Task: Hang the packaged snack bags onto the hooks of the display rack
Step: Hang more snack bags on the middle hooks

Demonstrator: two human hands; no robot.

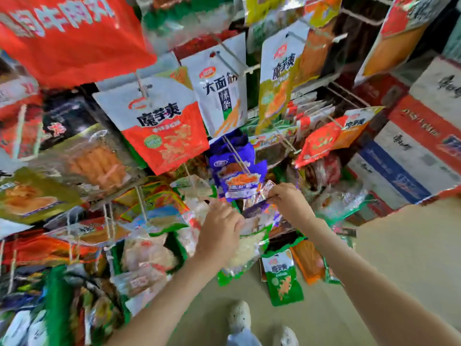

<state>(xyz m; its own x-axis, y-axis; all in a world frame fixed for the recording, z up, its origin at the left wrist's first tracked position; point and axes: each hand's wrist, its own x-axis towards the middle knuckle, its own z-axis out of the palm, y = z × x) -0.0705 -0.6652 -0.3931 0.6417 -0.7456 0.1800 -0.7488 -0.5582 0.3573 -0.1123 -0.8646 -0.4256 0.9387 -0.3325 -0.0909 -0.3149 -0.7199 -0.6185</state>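
Two hands bringing a snack bag to a wire hook

Two bare hands are reaching into a crowded display rack (345, 92). The right hand (287, 201) is pinching the shiny top edge of a snack bag (258, 204); the bag is dangling below the pinch, long axis up and down. The left hand (219, 231) is lying just left of the bag, back to the camera, fingers hidden, so its grip cannot be told. A wire hook (237, 156) is sloping from the far rack toward the viewer, purple bags (239, 181) already hanging near its tip. That tip is sitting just left of and slightly above the pinched edge, nearest the right hand; the bag's top likely needs lifting leftward onto it.
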